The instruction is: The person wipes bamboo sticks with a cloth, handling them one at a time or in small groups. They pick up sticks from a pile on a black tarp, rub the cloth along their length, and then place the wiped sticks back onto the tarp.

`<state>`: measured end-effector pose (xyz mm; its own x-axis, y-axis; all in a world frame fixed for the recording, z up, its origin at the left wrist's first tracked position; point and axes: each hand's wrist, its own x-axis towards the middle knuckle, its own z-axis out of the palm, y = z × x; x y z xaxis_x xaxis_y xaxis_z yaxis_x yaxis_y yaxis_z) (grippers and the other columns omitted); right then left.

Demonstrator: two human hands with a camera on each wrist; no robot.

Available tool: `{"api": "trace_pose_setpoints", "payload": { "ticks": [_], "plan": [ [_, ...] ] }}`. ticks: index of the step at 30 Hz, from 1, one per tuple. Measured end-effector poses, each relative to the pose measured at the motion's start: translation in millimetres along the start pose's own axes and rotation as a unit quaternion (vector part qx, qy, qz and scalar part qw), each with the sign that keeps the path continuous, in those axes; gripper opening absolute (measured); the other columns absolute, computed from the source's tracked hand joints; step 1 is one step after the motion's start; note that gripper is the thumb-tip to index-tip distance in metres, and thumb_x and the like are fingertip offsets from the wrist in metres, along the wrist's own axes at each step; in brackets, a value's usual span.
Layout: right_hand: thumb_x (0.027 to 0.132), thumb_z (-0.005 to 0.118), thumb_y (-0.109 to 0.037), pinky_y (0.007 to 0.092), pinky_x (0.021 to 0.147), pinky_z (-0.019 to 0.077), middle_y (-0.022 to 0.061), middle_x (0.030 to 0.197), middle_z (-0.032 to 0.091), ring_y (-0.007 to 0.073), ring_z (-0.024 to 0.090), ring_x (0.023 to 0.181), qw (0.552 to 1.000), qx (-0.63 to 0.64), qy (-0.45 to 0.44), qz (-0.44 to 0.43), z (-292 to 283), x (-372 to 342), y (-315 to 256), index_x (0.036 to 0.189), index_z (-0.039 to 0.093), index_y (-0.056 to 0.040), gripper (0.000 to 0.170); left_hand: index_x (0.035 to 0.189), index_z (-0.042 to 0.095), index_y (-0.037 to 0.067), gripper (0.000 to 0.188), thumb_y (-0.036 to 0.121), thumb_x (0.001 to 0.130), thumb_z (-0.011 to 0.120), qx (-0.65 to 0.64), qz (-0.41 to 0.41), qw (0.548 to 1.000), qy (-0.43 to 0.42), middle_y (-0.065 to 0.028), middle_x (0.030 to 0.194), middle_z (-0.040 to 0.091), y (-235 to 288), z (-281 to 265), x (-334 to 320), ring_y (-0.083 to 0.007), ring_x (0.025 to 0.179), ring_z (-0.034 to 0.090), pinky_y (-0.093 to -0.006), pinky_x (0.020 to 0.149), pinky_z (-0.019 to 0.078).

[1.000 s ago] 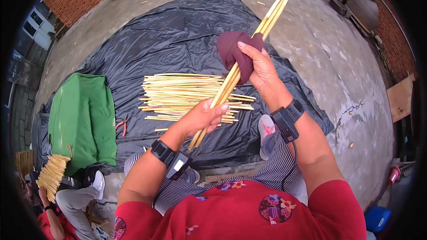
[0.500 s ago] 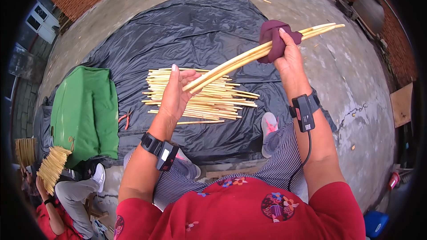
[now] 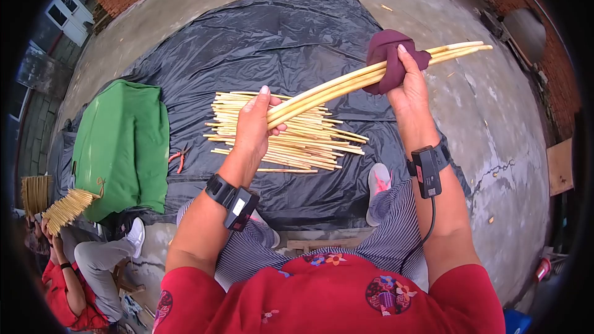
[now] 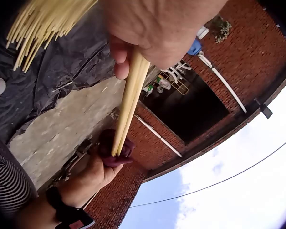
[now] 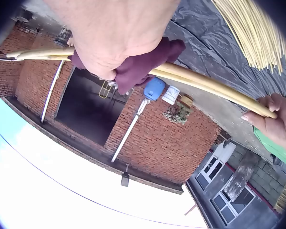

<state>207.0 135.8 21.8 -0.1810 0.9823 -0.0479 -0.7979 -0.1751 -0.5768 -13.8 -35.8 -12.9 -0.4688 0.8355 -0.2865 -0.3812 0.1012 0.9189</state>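
Several pale peeled sticks are held up at a slant between the two hands. The left hand grips their lower left end, fingers curled round it. Farther up, the right hand holds a dark maroon cloth wrapped about the sticks, thumb on top; the far ends stick out beyond it. In the right wrist view the cloth bunches under the right hand, and the left hand pinches the stick ends. Below lies a pile of similar sticks on a black sheet.
Left of the pile are red-handled pliers and a green cloth draped over something. At the lower left another seated person holds a bundle of sticks. A board leans at the right edge.
The held sticks have swung from steep to a shallower slant, and the right hand has moved right with the cloth. The left hand opened, then closed round the lower end again.
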Motion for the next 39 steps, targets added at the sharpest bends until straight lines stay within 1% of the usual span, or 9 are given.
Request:
{"api": "trace_pose_setpoints", "payload": {
  "ticks": [5,6,9,13,14,17,25,29,39],
  "plan": [
    [0.084,0.063,-0.001,0.0398,0.078,0.0568,0.0102,0.101,0.060,0.0236,0.063,0.089,1.000,0.001,-0.012,-0.014,2.6,-0.8,-1.7,0.112,0.049,-0.0024,0.031,0.089,0.059,0.003,0.044,0.045,0.096,0.048,0.153,0.044,0.986,-0.041,-0.0066,0.074,0.062,7.7,-7.0,3.2,-0.0133,0.062,0.060,-0.0241,0.056,0.0465],
    [0.084,0.066,-0.006,0.0415,0.093,0.0506,0.0109,0.110,0.058,0.0239,0.059,0.101,1.000,-0.007,-0.015,-0.011,0.0,-0.3,-0.4,0.117,0.048,-0.0021,0.038,0.102,0.059,0.001,0.042,0.041,0.092,0.055,0.327,0.158,0.932,-0.019,-0.0131,0.091,0.064,3.6,-18.5,14.3,-0.0218,0.086,0.063,-0.0314,0.078,0.0484],
    [0.085,0.066,-0.005,0.0425,0.092,0.0513,0.0113,0.111,0.057,0.0246,0.059,0.101,1.000,-0.011,-0.010,-0.001,3.8,-9.4,6.8,0.118,0.047,-0.0021,0.039,0.116,0.055,0.001,0.047,0.035,0.085,0.065,0.528,0.468,0.709,0.007,-0.0178,0.112,0.059,16.1,-2.5,-3.1,-0.0310,0.107,0.055,-0.0386,0.094,0.0421],
    [0.085,0.064,-0.003,0.0420,0.086,0.0539,0.0107,0.111,0.056,0.0239,0.060,0.099,0.999,-0.034,-0.034,0.022,16.1,-38.1,30.9,0.119,0.046,-0.0049,0.038,0.135,0.037,0.005,0.070,0.025,0.078,0.072,0.601,0.396,0.685,-0.115,-0.0191,0.126,0.050,-2.6,12.7,-19.1,-0.0379,0.105,0.056,-0.0427,0.084,0.0484],
    [0.085,0.064,-0.003,0.0381,0.079,0.0556,0.0090,0.105,0.058,0.0219,0.062,0.093,0.998,-0.041,-0.030,0.025,19.6,-43.8,36.4,0.116,0.047,-0.0065,0.035,0.131,0.037,0.006,0.060,0.019,0.081,0.067,0.615,0.345,0.701,-0.110,-0.0190,0.112,0.056,-10.1,13.9,-19.5,-0.0384,0.086,0.062,-0.0461,0.066,0.0508],
    [0.084,0.063,-0.002,0.0347,0.072,0.0575,0.0067,0.098,0.059,0.0192,0.063,0.087,0.998,-0.050,-0.026,0.034,24.8,-48.0,37.7,0.112,0.049,-0.0076,0.032,0.119,0.041,0.007,0.044,0.017,0.083,0.063,0.639,0.322,0.691,-0.107,-0.0183,0.094,0.062,-18.7,8.4,-8.5,-0.0390,0.074,0.063,-0.0474,0.060,0.0501],
    [0.082,0.066,-0.001,0.0392,0.069,0.0584,0.0085,0.097,0.061,0.0226,0.064,0.084,1.000,-0.012,0.007,0.019,10.2,-19.7,12.3,0.105,0.050,-0.0068,0.029,0.100,0.043,0.007,0.026,0.016,0.083,0.061,0.678,0.312,0.657,-0.106,-0.0171,0.087,0.063,-6.1,-2.0,-10.8,-0.0394,0.073,0.062,-0.0489,0.061,0.0486],
    [0.084,0.065,-0.004,0.0403,0.085,0.0541,0.0123,0.106,0.059,0.0246,0.061,0.095,0.999,-0.016,0.026,-0.014,-6.8,-3.3,-12.5,0.112,0.050,-0.0008,0.033,0.098,0.044,0.008,0.023,0.016,0.083,0.060,0.686,0.317,0.649,-0.091,-0.0165,0.087,0.063,0.0,-14.1,-15.8,-0.0399,0.073,0.061,-0.0490,0.062,0.0484],
    [0.082,0.064,-0.005,0.0390,0.082,0.0521,0.0111,0.101,0.061,0.0245,0.062,0.089,0.996,0.042,0.076,-0.017,-69.9,24.5,-68.3,0.109,0.053,-0.0017,0.029,0.097,0.047,0.010,0.024,0.010,0.078,0.061,0.728,0.417,0.544,-0.016,-0.0094,0.083,0.063,43.1,-47.2,-42.1,-0.0324,0.069,0.063,-0.0428,0.055,0.0502]
  ]
}}
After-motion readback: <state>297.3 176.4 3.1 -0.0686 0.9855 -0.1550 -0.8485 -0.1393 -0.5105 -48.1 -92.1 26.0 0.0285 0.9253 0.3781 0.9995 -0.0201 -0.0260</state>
